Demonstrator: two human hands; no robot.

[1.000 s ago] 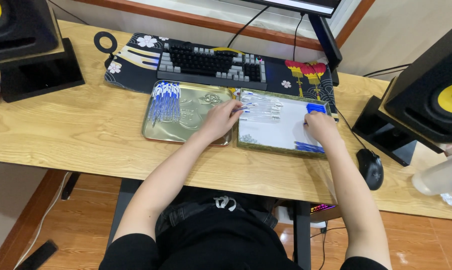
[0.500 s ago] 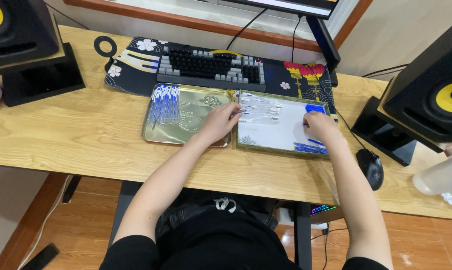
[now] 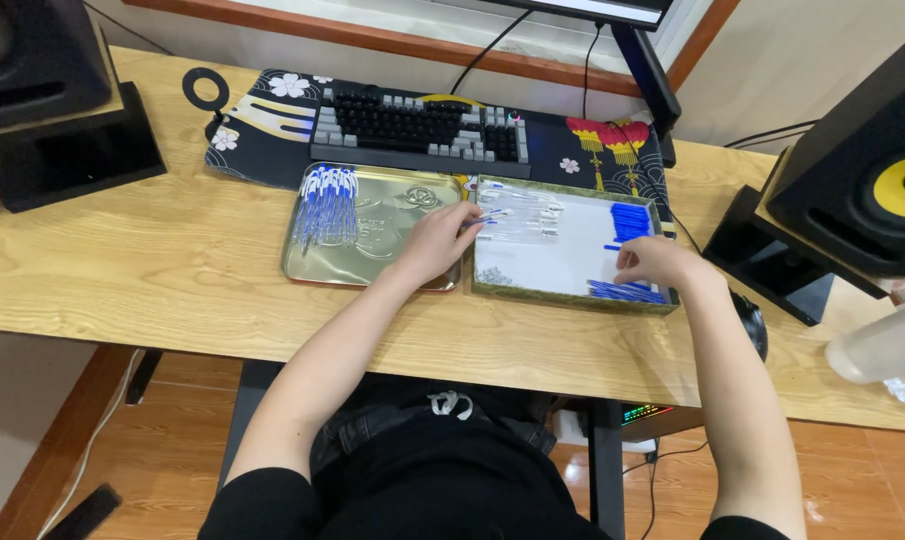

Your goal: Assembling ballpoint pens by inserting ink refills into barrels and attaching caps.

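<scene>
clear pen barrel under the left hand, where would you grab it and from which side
Likely mid-barrel, coming from above with thumb and forefinger. The clear pen barrels lie flat and close together at the left end of the green-rimmed tray, so their ends are crowded but their tops are free. The left hand already reaches in from the tray's left edge.

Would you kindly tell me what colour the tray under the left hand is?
The tray is a shiny gold colour, seen clearly in the head view.
</scene>
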